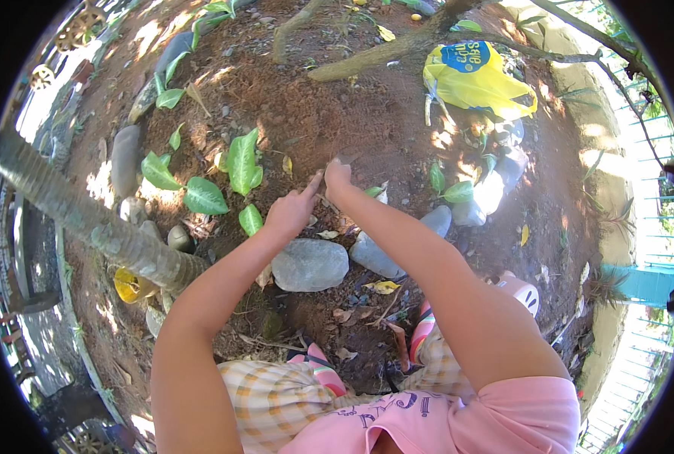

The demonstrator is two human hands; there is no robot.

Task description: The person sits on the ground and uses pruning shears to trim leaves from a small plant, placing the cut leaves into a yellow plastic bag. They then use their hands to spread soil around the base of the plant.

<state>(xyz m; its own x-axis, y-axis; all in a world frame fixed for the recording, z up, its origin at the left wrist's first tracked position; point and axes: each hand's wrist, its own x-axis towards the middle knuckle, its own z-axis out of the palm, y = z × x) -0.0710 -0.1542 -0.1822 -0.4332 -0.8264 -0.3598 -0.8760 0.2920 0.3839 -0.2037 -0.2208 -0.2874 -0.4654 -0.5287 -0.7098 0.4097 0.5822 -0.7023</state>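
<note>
Both arms reach forward over a bed of reddish-brown soil (303, 119). My left hand (294, 207) is low over the soil with its index finger stretched out towards the other hand. Close beside that fingertip, my right hand (337, 173) is bent with its fingers curled down; whether it holds something small cannot be told. Left of the hands stand young plants with broad green leaves (242, 162), and another small leafy plant (450, 184) grows to the right. A large grey stone (310, 265) lies just below the hands, nearer my feet.
More stones (126, 162) edge the bed at left and right. A slanting tree trunk (104, 230) crosses the left side. Bare branches (382, 57) reach in at the top, near a yellow plastic bag (473, 79). A yellow container (127, 285) sits by the trunk; a fence (660, 221) runs at right.
</note>
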